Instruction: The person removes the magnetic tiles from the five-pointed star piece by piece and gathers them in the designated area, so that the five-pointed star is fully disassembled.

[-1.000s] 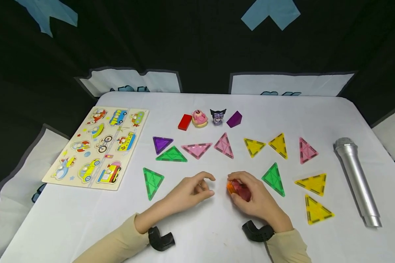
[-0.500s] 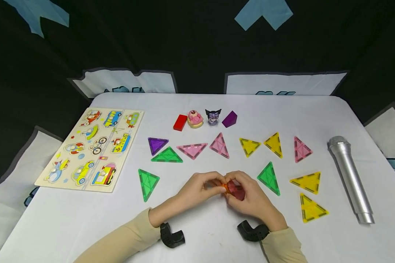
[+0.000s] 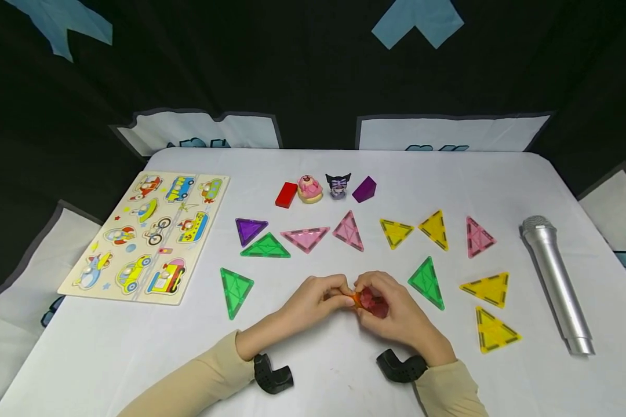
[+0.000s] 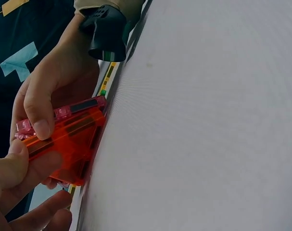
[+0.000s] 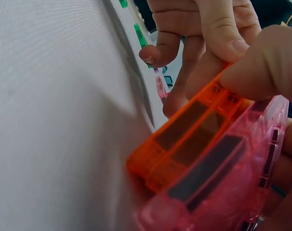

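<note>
We see a white table (image 3: 313,370) scattered with flat magnetic triangles. Low in the middle, both hands now meet; a second ago the left hand (image 3: 313,301) lay apart, empty. Its fingers have closed in and pinch the orange tile (image 4: 71,139), which sits stacked against the pink tile (image 5: 232,192) gripped by the right hand (image 3: 396,315). We judge the two tiles are being pulled apart or adjusted.

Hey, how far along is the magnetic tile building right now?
Early on. Done: an orange tile and a pink tile are stacked together. In hand: the left hand and right hand both grip that pair on the table. Left: loose triangles such as the green one lie flat, unused.
</note>
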{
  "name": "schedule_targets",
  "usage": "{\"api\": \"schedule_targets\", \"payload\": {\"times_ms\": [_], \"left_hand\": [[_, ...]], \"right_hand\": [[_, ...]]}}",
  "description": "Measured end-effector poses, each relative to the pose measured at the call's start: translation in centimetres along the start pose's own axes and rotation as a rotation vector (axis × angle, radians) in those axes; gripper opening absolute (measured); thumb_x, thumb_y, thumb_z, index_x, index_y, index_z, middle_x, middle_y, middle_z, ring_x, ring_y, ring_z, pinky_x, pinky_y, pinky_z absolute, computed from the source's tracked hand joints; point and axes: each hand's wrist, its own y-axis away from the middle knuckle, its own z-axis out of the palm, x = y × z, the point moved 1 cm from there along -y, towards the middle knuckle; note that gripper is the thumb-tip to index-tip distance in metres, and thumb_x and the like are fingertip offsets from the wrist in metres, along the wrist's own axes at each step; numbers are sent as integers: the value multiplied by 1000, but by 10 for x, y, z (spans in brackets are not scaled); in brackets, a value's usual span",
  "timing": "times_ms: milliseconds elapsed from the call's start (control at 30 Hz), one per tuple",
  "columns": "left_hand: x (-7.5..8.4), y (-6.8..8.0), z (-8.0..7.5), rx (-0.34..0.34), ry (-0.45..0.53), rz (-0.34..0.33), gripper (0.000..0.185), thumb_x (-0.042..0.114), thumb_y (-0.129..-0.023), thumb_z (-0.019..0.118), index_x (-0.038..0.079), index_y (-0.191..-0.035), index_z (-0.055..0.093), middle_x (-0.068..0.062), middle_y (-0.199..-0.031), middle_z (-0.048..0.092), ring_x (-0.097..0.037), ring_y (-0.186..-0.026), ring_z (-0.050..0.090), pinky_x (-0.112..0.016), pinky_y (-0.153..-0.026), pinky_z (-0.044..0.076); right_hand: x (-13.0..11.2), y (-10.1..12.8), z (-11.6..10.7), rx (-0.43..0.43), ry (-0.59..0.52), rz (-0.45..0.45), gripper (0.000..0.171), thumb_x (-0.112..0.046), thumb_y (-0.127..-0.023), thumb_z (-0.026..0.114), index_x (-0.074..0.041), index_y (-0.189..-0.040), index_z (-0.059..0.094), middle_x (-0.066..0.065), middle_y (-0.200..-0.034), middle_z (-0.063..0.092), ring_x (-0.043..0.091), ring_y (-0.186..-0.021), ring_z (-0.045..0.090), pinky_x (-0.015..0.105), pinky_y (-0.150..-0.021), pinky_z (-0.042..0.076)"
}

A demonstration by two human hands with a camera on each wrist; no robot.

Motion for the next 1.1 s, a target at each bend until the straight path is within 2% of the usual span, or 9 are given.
{"api": "schedule_targets", "payload": {"times_ms": [267, 433, 567, 667, 800, 867, 967, 1067, 1100], "left_hand": [[-2, -5, -2, -26, 58, 19, 4, 10, -83, 63, 6, -83, 62, -2, -78, 66, -8, -70, 60, -21, -63, 47], [-6, -7, -4, -46, 85, 34, 6, 7, -83, 63, 2, -85, 61, -9, -87, 67, -13, -77, 63, -22, -68, 49], [-23, -3, -11, 27, 102, -28, 5, 8, -85, 62, 4, -83, 60, -10, -95, 67, -14, -87, 62, -26, -77, 48], [-30, 9, -22, 83, 115, -86, 5, 7, -86, 61, 3, -83, 60, -9, -91, 68, -17, -88, 61, -26, -79, 45], [-28, 27, -44, 121, 101, -106, 7, 9, -87, 60, 2, -89, 61, -6, -83, 69, -15, -80, 59, -24, -70, 41], [-24, 37, -58, 170, 60, -116, 6, 9, -87, 61, 4, -90, 61, -4, -77, 69, -12, -72, 55, -24, -65, 38], [-20, 52, -76, 225, -53, -187, 4, 9, -86, 61, 8, -89, 60, -1, -68, 67, -7, -58, 46, -24, -58, 35], [-18, 64, -88, 171, -160, -294, 6, 11, -87, 59, 10, -93, 58, 4, -68, 66, -7, -48, 33, -23, -50, 30], [-17, 66, -90, 137, -184, -320, 8, 12, -88, 59, 10, -96, 58, 5, -70, 67, -6, -49, 36, -22, -49, 31]], "right_hand": [[-24, -6, -12, -4, -32, -15, 30, 9, -67, 70, -2, -91, 56, 15, -97, 58, 18, -80, 50, 25, -65, 46], [3, 0, -6, 14, -37, -12, 31, 2, -69, 71, -10, -94, 57, 6, -99, 59, 13, -82, 50, 23, -66, 45], [15, 6, -7, 44, -95, 17, 30, 3, -70, 66, -11, -95, 58, 2, -98, 60, 13, -79, 51, 23, -63, 45], [15, 6, -7, 31, -105, 37, 28, 3, -71, 64, -12, -95, 58, 0, -98, 60, 13, -79, 53, 24, -64, 47], [14, 5, -5, -1, -59, 72, 27, -2, -72, 66, -15, -95, 60, -6, -100, 60, 11, -88, 55, 26, -73, 48], [13, 5, -4, 4, -56, 88, 27, -3, -72, 67, -15, -95, 60, -6, -100, 61, 11, -91, 55, 27, -74, 47], [13, 5, -5, 4, -50, 95, 27, -5, -73, 69, -14, -96, 61, -4, -102, 61, 11, -92, 55, 27, -74, 48], [14, 6, -6, 2, -46, 92, 27, -7, -73, 71, -12, -99, 62, -3, -102, 62, 11, -94, 55, 29, -75, 48], [14, 6, -6, 3, -45, 91, 28, -8, -73, 71, -12, -99, 62, -2, -103, 62, 12, -95, 55, 29, -76, 48]]}}
